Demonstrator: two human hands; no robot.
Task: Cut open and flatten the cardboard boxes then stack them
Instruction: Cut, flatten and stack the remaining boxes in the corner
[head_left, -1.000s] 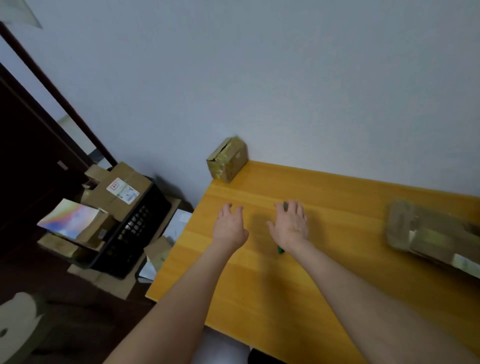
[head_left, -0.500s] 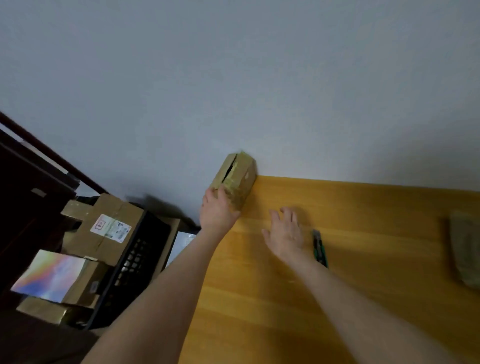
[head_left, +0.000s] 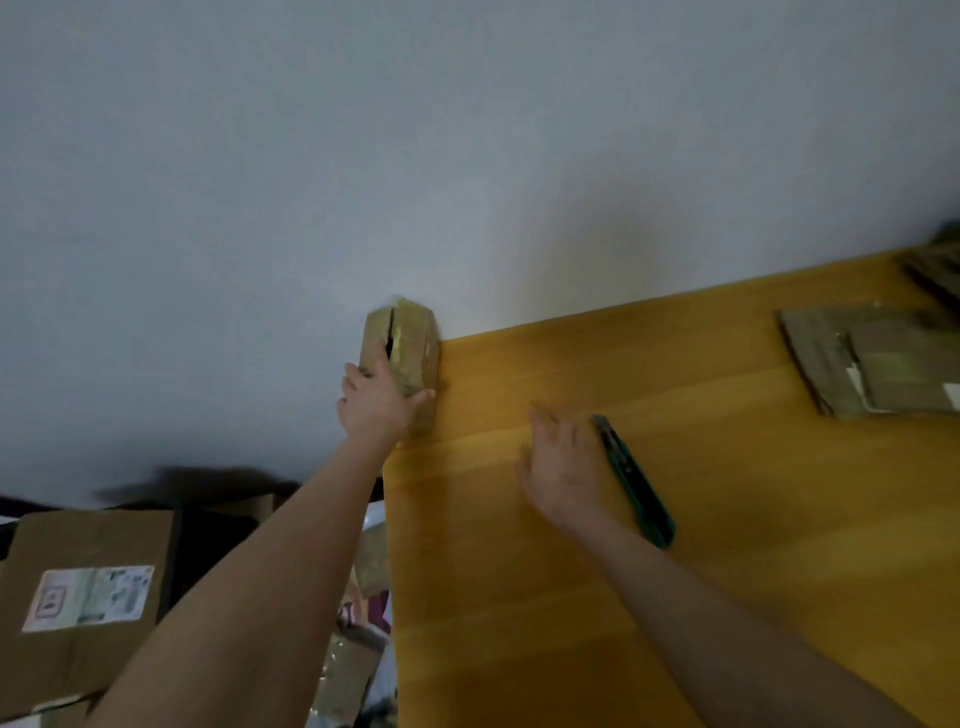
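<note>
A small taped cardboard box (head_left: 408, 340) stands at the far left corner of the orange wooden table (head_left: 727, 545), against the white wall. My left hand (head_left: 379, 408) grips its near end, thumb on the right side and fingers on the left. My right hand (head_left: 563, 465) lies flat on the tabletop with fingers straight, holding nothing. A green utility knife (head_left: 636, 480) lies on the table just right of that hand. Flattened cardboard pieces (head_left: 878, 361) are stacked at the far right of the table.
On the floor left of the table stands a larger brown box with a white shipping label (head_left: 83, 597). More cardboard and paper scraps (head_left: 358, 644) lie along the table's left edge. The wall runs directly behind the table.
My left hand has reached from the tabletop to the small box and taken hold of it. My right hand slid left off the knife, which now lies uncovered.
</note>
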